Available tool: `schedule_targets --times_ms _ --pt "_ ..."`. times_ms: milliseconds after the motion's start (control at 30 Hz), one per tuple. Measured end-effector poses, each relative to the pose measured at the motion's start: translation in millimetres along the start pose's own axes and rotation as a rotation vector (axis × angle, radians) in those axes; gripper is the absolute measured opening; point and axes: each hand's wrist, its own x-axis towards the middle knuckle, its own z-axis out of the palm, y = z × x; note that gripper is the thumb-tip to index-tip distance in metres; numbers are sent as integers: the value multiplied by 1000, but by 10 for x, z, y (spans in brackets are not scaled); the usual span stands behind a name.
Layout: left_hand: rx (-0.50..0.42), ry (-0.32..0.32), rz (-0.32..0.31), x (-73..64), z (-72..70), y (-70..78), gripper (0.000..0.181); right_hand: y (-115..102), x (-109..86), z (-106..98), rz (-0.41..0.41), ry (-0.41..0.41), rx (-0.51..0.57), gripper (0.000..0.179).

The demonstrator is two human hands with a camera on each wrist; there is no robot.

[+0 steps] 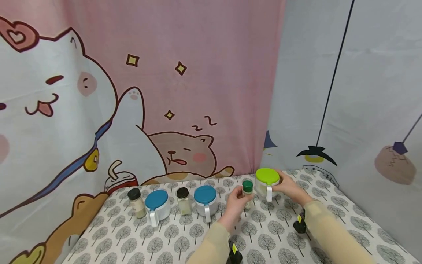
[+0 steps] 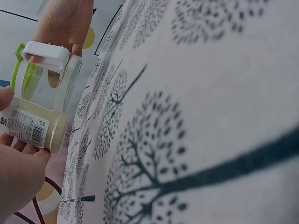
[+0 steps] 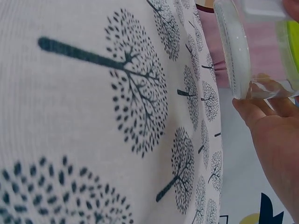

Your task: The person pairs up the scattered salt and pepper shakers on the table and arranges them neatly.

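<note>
My left hand [image 1: 234, 206] grips a small spice jar [image 1: 247, 186] with a green cap. Pale powder fills it, and a barcode label shows on the jar [image 2: 30, 126] in the left wrist view. Just right of it, my right hand [image 1: 292, 189] holds a clear seasoning pot [image 1: 267, 177] with a lime-green lid and a white handle. In the right wrist view the fingers [image 3: 261, 112] lie against the side of the pot [image 3: 261, 51], which looks see-through. Whether either base touches the cloth, I cannot tell.
To the left stand a black-capped spice jar [image 1: 136, 202], a blue-lidded pot [image 1: 157, 201], another black-capped jar [image 1: 183, 201] and a second blue-lidded pot [image 1: 206, 196]. A tree-patterned cloth [image 1: 171, 233] covers the table. Behind it hangs a pink cartoon curtain [image 1: 211, 91].
</note>
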Motion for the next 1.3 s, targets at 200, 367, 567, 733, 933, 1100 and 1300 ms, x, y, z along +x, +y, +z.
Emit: schedule_targets --times_ms 200,367,567,733,933,1100,1300 --pt "6 15 13 6 -25 -30 39 30 27 55 -29 -8 -31 87" --pt "15 49 -6 9 -58 -20 42 33 53 101 -26 -4 -35 87" --pt "22 77 -28 18 -99 -26 39 17 68 153 -35 -9 -45 88" --pt "20 83 -26 30 -130 -43 38 16 83 190 -7 -10 -69 91" --pt "37 84 -54 18 -174 -46 38 75 112 219 4 -46 -49 90" --pt "56 88 -54 -4 -211 -43 37 106 132 255 -5 -70 -33 92" --pt "56 102 -57 -20 -240 -33 37 94 149 320 -16 -96 -12 88"
